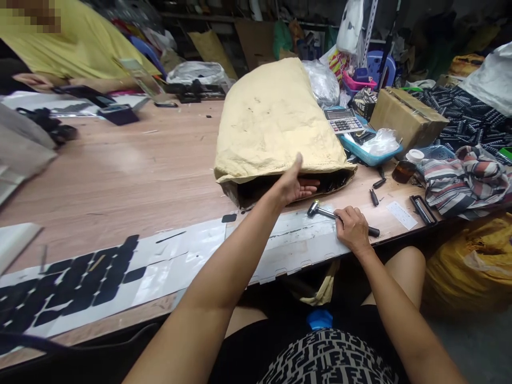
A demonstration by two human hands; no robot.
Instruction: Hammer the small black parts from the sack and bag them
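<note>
Head view: wooden table (160,160), cluttered shelves (224,18) behind.

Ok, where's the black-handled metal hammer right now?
Head view, right of centre: the hammer is in the right hand, just in front of the large pale-yellow sack.

Pale yellow on sack (276,117); pinkish-brown wood grain on tabletop (160,154); silver and black on hammer (326,213); blue on tray (373,158); red, white and grey stripes on cloth (460,178).
</note>
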